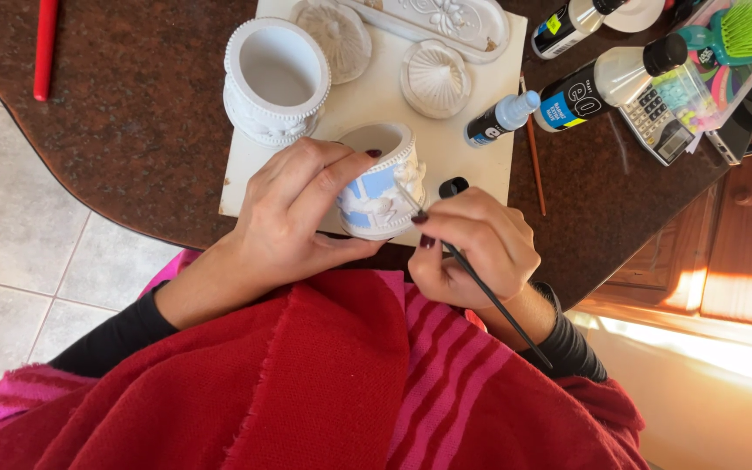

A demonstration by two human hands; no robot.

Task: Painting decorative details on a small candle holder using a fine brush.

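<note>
On the brown table, left hand grips a half-blue white pot; right-hand fingers pinch a paintbrush.

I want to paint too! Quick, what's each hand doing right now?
Left hand: closed around the small white pot with blue patches.
Right hand: closed, holding a thin black paintbrush against the pot.

A: Setting? 
B: A home, used as craft corner. Dark stone desk, pale tiled floor below it.
A: Evidence? 
B: Paint bottles, plaster casts and calculator on the desk; wooden cabinet beside it.
</note>
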